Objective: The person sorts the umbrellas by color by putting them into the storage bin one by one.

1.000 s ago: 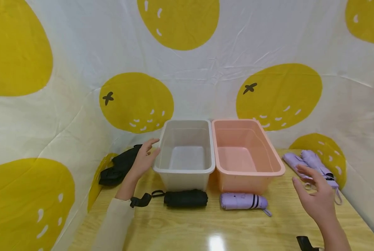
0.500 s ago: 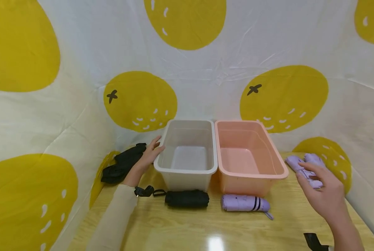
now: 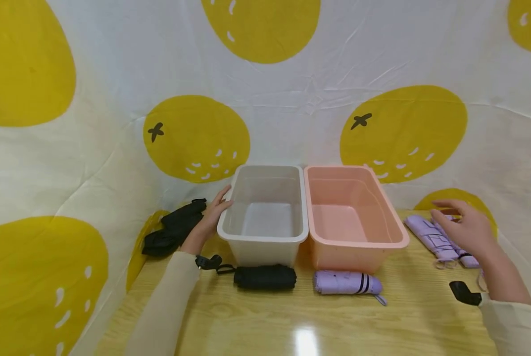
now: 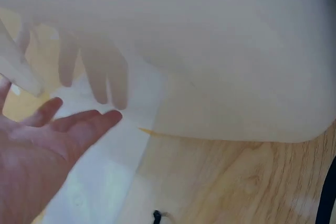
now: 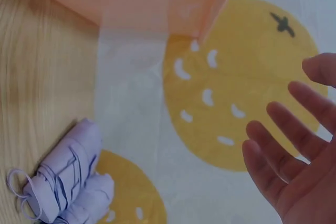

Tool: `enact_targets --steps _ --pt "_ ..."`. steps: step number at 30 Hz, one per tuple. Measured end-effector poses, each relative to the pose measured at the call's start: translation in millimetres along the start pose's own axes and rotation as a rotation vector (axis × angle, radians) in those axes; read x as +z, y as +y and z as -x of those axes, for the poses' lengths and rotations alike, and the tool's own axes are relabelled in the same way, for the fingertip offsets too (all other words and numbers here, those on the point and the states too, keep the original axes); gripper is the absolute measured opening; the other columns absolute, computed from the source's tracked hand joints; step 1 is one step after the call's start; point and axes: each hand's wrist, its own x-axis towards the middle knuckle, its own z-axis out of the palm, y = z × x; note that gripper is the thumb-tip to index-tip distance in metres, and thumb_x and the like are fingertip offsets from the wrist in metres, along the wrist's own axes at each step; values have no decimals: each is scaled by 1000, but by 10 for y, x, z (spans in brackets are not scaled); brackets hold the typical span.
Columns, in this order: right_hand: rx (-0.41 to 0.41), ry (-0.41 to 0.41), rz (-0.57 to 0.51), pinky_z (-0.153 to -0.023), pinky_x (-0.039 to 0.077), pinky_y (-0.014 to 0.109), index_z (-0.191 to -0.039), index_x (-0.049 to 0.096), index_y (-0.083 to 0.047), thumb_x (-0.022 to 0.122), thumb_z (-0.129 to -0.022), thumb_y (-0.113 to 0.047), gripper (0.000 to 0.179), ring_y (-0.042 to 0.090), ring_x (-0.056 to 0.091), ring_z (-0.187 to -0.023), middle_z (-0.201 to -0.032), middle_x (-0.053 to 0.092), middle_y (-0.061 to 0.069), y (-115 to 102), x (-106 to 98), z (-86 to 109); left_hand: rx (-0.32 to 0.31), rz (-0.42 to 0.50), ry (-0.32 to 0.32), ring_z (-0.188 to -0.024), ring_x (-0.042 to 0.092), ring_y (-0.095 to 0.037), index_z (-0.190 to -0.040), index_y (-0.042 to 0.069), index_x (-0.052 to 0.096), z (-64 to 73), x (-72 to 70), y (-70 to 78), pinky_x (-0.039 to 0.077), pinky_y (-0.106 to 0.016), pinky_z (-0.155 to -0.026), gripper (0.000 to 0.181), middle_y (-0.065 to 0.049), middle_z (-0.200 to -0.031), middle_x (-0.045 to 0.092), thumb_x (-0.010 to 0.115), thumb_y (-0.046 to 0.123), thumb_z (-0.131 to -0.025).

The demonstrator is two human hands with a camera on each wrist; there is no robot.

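My left hand [image 3: 212, 215] is at the left rim of the grey bin [image 3: 267, 252], its thumb overlapping the rim in the head view. In the left wrist view its fingers [image 4: 86, 127] stretch along the bin's glossy outer wall, which mirrors them. Behind that hand lie folded black umbrellas [image 3: 171, 235], partly covered by it. Over on the right, my right hand [image 3: 467, 227] hovers above two folded lilac umbrellas [image 3: 432, 240], hiding part of them. Its fingers [image 5: 268, 153] are spread and loosely bent, holding nothing in the right wrist view.
A pink bin [image 3: 356, 257] stands against the grey one. In front of the bins lie a rolled black umbrella [image 3: 265, 278] and a rolled lilac umbrella [image 3: 347, 283] on the wooden table [image 3: 247, 321]. A white sheet with yellow fruit [image 3: 292, 89] hangs behind.
My right hand has moved forward and slightly right, over the lilac umbrellas. My left hand has shifted right to the grey bin's rim. The bins and umbrellas stay in place.
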Motion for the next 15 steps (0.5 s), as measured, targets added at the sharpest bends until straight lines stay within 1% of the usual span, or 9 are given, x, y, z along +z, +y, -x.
enact_targets --steps 1,3,4,6,7,9,10,13,15 --pt "16 -32 18 -66 43 25 -127 59 -1 59 -97 -32 43 24 57 -97 -118 59 24 64 -19 -70 11 15 -8 -122 44 -33 -158 22 6 -14 7 19 49 -38 -85 63 -16 -154 25 42 20 -106" --pt "27 -80 32 -67 43 33 -127 57 1 56 -98 -34 45 42 55 -101 -119 58 27 191 -36 -226 25 36 -4 -122 43 -33 -158 22 8 -42 6 42 49 -38 -86 62 -14 -155 24 41 20 -106" --pt "33 -90 39 -67 44 35 -127 57 1 55 -98 -35 46 45 54 -102 -119 58 28 250 -34 -301 32 37 3 -122 43 -32 -158 23 10 -54 -1 45 49 -37 -85 61 -13 -155 24 41 21 -106" --pt "42 -117 26 -67 45 35 -126 57 3 54 -99 -35 46 47 54 -104 -119 58 29 374 -12 -436 41 4 25 -121 43 -30 -157 26 13 -73 -22 34 49 -34 -84 59 -9 -157 21 41 24 -106" --pt "47 -127 29 -66 45 32 -126 57 3 53 -99 -36 47 47 54 -104 -119 58 29 434 8 -490 45 -11 33 -121 44 -29 -157 28 15 -80 -35 22 49 -33 -83 58 -7 -157 20 41 25 -106" --pt "54 -162 21 -66 46 29 -125 57 4 52 -99 -37 48 48 55 -105 -119 58 30 563 61 -561 46 -40 40 -119 44 -27 -156 30 17 -92 -58 -13 49 -31 -81 55 -3 -157 18 39 29 -106" --pt "55 -174 21 -66 46 28 -124 57 5 52 -100 -36 48 49 55 -105 -119 58 30 625 89 -571 45 -48 34 -118 45 -27 -156 30 16 -92 -64 -28 50 -31 -81 55 -3 -158 16 38 30 -106" --pt "44 -200 36 -69 49 36 -122 58 8 52 -100 -33 47 52 55 -103 -117 58 33 828 173 -545 35 -48 0 -117 46 -29 -156 30 14 -106 -52 -72 49 -35 -82 55 -6 -157 17 37 32 -106" --pt "50 -205 46 -72 50 45 -122 57 10 53 -100 -31 47 53 55 -102 -117 57 35 954 218 -502 30 -34 -18 -119 44 -33 -156 29 14 -125 -20 -97 48 -40 -86 55 -9 -155 20 37 31 -106"
